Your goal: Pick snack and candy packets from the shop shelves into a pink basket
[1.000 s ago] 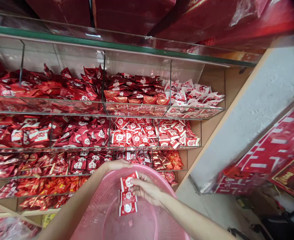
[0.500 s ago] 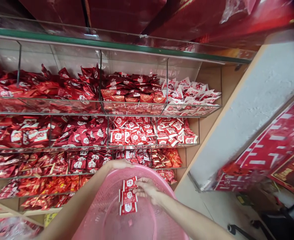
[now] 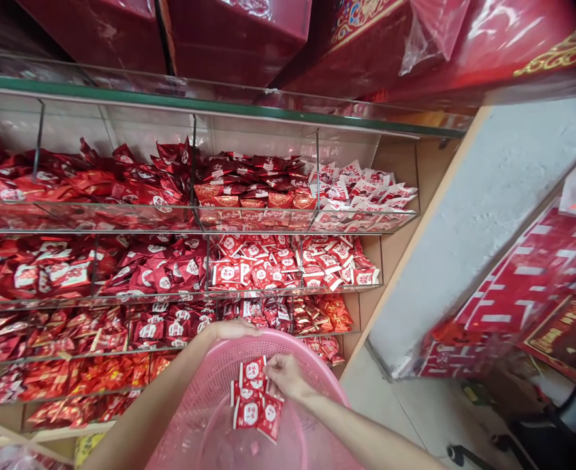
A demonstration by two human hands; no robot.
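My left hand (image 3: pixel 234 328) is closed over the far rim of a pink plastic basket (image 3: pixel 312 356) with perforated sides. Inside the basket, my right hand (image 3: pixel 288 378) has its fingers pinched together at the edge of a small red-and-white packet (image 3: pixel 270 415), which hangs tilted below the fingertips. Against it overlap several matching packets (image 3: pixel 247 412) with white round labels, one of them higher up beside the fingers. Whether the fingers also grip those is hidden. A tiny pink piece (image 3: pixel 254 448) shows on the basket floor.
Glass-fronted shelves (image 3: pixel 170 228) ahead hold red and white packets (image 3: pixel 253 273) in divided compartments. Big red boxes (image 3: pixel 234 39) stand on the shelf above. At right are a grey wall (image 3: pixel 469 228), patterned red packages (image 3: pixel 518 281) and dark chair legs (image 3: pixel 479 450).
My right hand has shifted slightly right and down, and a packet now shows tilted beneath its fingers. The left hand keeps its hold on the rim. The view has tipped slightly upward.
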